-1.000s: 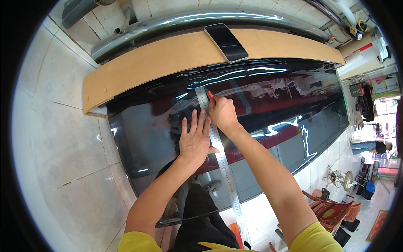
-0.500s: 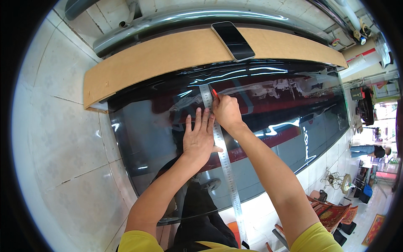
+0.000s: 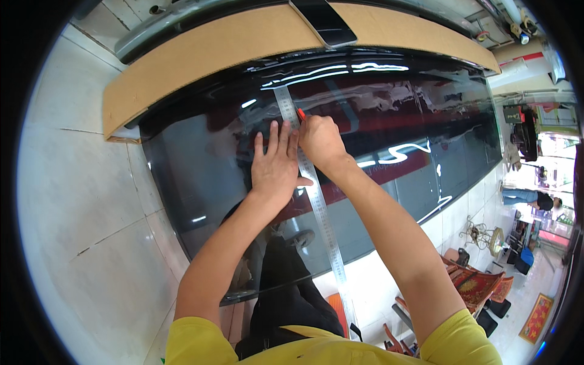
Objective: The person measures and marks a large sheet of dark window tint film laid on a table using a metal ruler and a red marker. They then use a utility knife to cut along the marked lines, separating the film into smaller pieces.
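A large dark tinted glass pane (image 3: 201,182) lies flat in front of me, shiny with reflections. Across it runs a long steel ruler (image 3: 321,213), from near the far edge toward my body. My left hand (image 3: 277,164) is spread flat on the glass, its fingers pressing the ruler's left side. My right hand (image 3: 319,139) is closed around a small red cutter (image 3: 300,114), whose tip touches the glass at the ruler's right edge.
A long brown board (image 3: 201,52) lies along the far edge of the glass, with a dark phone-like slab (image 3: 322,21) on it. White floor tiles (image 3: 79,201) are at the left. At the right are shop goods, rugs and a person (image 3: 523,198) in the distance.
My right hand with the cutter has slid a little along the ruler toward me. The left hand stays pressed on the ruler. The view has shifted closer over the glass.
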`<action>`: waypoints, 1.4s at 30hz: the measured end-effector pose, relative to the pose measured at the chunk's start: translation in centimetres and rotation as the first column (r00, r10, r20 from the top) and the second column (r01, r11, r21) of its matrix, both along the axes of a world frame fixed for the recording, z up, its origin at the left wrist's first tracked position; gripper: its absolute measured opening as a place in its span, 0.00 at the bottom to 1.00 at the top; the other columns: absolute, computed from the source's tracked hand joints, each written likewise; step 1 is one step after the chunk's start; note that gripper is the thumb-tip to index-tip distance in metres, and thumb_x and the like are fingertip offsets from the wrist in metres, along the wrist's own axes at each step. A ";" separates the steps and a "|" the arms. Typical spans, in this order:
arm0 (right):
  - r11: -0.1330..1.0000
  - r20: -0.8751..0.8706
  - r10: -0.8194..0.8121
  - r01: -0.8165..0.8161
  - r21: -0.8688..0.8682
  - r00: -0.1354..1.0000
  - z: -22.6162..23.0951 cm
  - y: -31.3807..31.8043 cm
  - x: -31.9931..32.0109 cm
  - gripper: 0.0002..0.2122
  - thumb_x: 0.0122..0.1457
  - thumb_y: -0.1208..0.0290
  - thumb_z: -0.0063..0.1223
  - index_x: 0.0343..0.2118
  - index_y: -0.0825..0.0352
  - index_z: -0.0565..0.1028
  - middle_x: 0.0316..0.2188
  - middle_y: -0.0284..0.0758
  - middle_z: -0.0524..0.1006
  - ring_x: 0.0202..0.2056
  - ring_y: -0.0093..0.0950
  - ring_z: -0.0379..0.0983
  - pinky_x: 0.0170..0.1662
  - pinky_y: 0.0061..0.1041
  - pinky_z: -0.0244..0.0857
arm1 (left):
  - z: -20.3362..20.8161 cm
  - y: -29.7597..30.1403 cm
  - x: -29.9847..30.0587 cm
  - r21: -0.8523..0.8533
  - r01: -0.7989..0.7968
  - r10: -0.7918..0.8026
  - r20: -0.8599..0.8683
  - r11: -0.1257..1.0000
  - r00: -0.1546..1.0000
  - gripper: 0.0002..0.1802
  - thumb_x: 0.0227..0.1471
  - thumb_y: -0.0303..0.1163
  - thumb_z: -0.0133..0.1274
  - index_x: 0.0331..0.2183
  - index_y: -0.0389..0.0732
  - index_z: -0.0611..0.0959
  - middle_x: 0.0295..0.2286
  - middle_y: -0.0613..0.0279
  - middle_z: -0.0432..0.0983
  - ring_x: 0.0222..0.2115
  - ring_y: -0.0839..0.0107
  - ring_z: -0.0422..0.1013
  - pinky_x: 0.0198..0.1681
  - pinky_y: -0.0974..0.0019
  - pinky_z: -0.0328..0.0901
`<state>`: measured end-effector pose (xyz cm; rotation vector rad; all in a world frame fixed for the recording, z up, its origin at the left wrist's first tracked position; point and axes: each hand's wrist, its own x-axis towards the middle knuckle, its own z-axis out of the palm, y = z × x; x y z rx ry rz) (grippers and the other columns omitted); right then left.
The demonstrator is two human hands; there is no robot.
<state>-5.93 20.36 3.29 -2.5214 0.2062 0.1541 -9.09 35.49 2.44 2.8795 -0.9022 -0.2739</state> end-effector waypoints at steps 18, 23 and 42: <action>0.987 -0.144 -0.057 0.033 -0.159 0.988 1.7 0.6 -34.3 0.06 0.65 0.76 0.50 0.41 0.73 0.71 0.26 0.51 0.78 0.24 0.51 0.78 0.27 0.46 0.74 | 0.8 -0.9 -0.3 0.182 0.028 -0.032 0.015 0.983 0.999 0.69 0.43 0.75 0.60 0.71 0.35 0.61 0.73 0.46 0.51 0.74 0.51 0.46 0.74 0.40 0.43; 0.988 -0.225 -0.073 0.039 -0.152 0.972 2.4 0.4 -41.7 0.07 0.64 0.78 0.50 0.43 0.74 0.71 0.24 0.48 0.76 0.24 0.50 0.78 0.27 0.46 0.74 | 1.4 -1.5 -0.2 0.243 0.014 0.003 -0.069 0.970 0.998 0.69 0.45 0.74 0.61 0.73 0.37 0.57 0.75 0.50 0.46 0.76 0.54 0.40 0.76 0.43 0.38; 0.955 -0.185 -0.294 0.281 -0.091 0.938 -1.7 1.2 -41.8 0.17 0.57 0.59 0.67 0.42 0.65 0.77 0.30 0.41 0.80 0.34 0.45 0.78 0.36 0.43 0.74 | 1.3 -1.1 -0.3 0.185 0.021 -0.017 -0.022 0.982 1.000 0.70 0.42 0.74 0.63 0.72 0.37 0.60 0.74 0.48 0.47 0.75 0.47 0.40 0.72 0.35 0.44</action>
